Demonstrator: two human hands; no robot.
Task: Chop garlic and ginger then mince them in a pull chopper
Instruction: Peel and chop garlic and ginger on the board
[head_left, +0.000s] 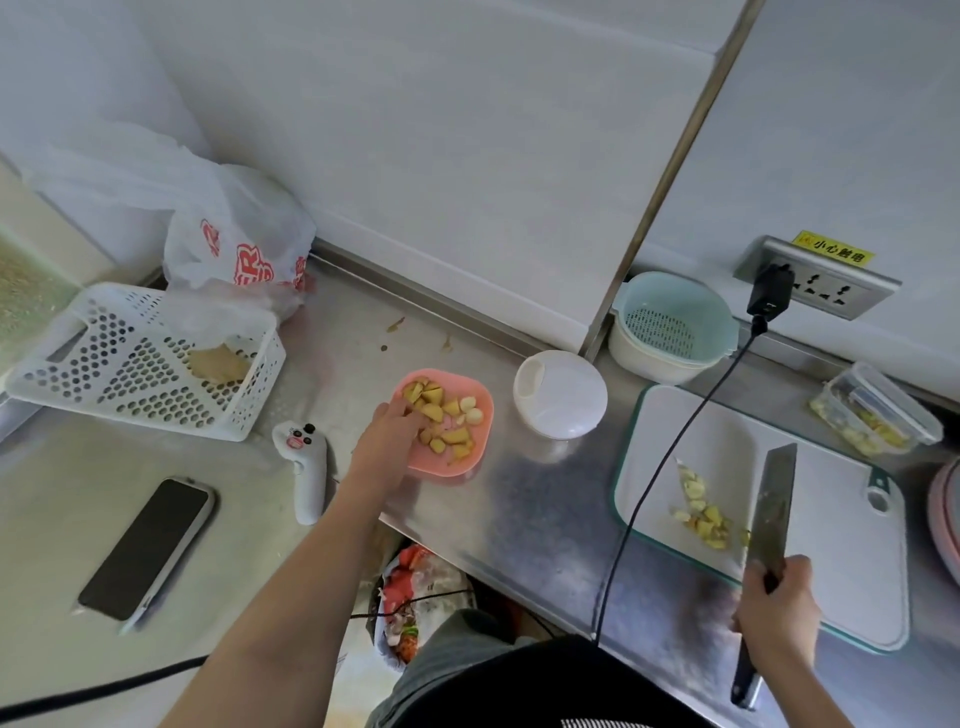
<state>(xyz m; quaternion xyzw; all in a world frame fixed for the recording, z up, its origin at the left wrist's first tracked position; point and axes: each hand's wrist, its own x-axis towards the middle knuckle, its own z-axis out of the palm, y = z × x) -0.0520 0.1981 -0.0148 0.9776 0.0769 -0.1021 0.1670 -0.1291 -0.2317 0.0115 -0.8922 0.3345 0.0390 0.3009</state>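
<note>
From the head camera, our left hand (387, 441) reached into the pink dish (480, 415), fingers pinching at the ginger and garlic (447, 415); our right hand (776, 608) was clenched around the knife (771, 514) over the cutting board (841, 519). We judged 1 small pinch safest.

The brushed stainless-steel bench (519, 519) looked dully glossy; the pink square plastic dish (480, 410) and white plastic cutting board (831, 519) were smooth and matt.
</note>
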